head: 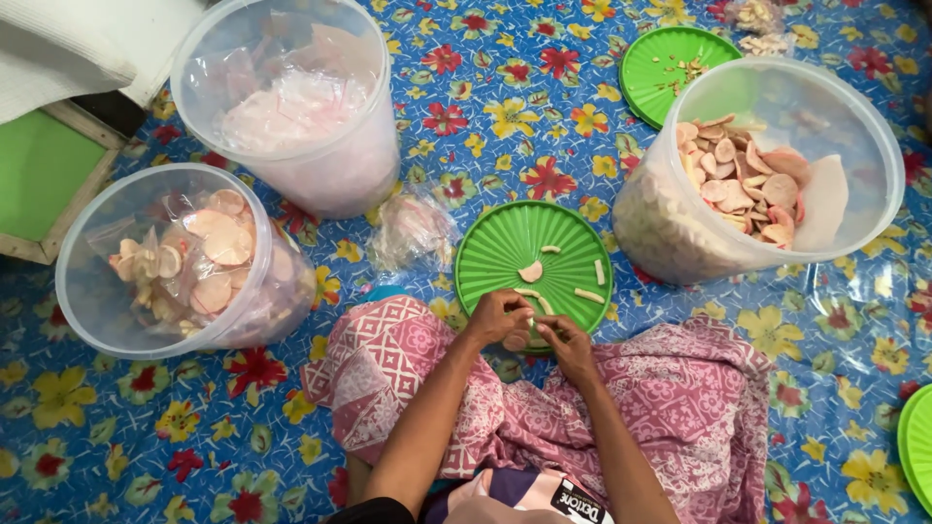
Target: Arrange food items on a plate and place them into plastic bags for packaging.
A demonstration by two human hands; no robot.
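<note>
Three clear plastic tubs around the fingers, on a flowered floor sheet [505,116]. Far left of the fingers, a low tub [180,257] part-filled with bagged round crackers. Up and left of them, a taller tub [291,102] stuffed with filled clear bags. Just left of the fingers, one small filled bag [413,228] lying loose on the sheet. Left hand [497,315] curled, fingers pinched on a pale cracker piece [516,340], hard to tell how firmly; right hand [568,344] touching it from the other side, fingers bent around the same piece, over the near rim of a green lid [505,243]. Just beyond the fingers, on that lid, a few pale strips and one rounded chip [531,272]. Up and right of the fingers, a big tub [874,136] lying tilted, loose pink crackers [743,184] inside. Judging by this: many bags already filled, plenty of loose crackers left to sort and pack.
</note>
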